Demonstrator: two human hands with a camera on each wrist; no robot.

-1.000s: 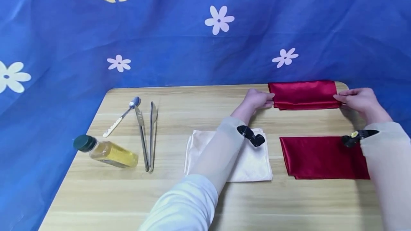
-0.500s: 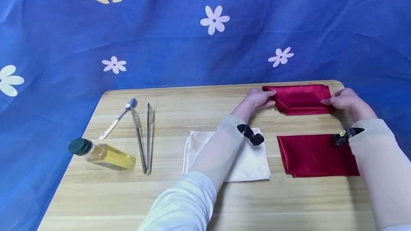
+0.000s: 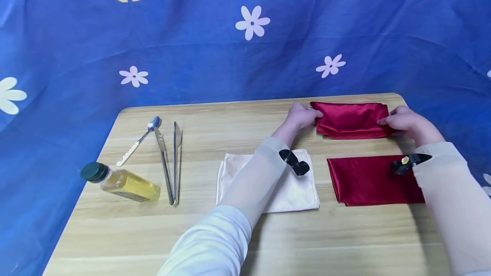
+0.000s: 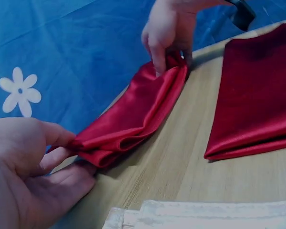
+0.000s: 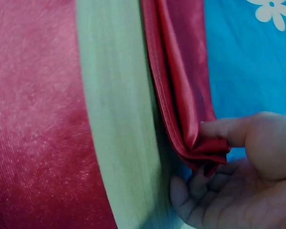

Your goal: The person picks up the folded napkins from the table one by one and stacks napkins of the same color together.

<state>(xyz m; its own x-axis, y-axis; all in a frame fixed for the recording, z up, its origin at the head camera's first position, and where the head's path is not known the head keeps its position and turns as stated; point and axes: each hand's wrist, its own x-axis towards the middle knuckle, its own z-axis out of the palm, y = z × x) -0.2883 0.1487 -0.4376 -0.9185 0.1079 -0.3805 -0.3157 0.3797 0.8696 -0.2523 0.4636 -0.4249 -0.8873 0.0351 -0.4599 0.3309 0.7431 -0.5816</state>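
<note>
A folded red satin cloth [image 3: 350, 119] lies at the back right of the table, held at both ends. My left hand [image 3: 303, 115] pinches its left end between thumb and fingers; the left wrist view shows the layered folds [image 4: 126, 126] close up. At the other end my right hand [image 3: 404, 122] pinches the cloth, thumb on top and fingers beneath, as the right wrist view shows. Nearer the front lies a second folded red cloth [image 3: 372, 180], under my right wrist. A folded white cloth [image 3: 295, 191] is partly hidden by my left forearm.
To the left, a bottle of yellow liquid [image 3: 132, 185] with a green cap lies on its side. Beside it are metal tongs [image 3: 175, 169] and a spoon [image 3: 134, 148] with a white handle. A blue flowered curtain [image 3: 199, 54] hangs behind the wooden table [image 3: 126, 242].
The far red cloth has come slightly toward the front, its ends now gripped by both hands and its top rumpled. The head view has shifted a little.
</note>
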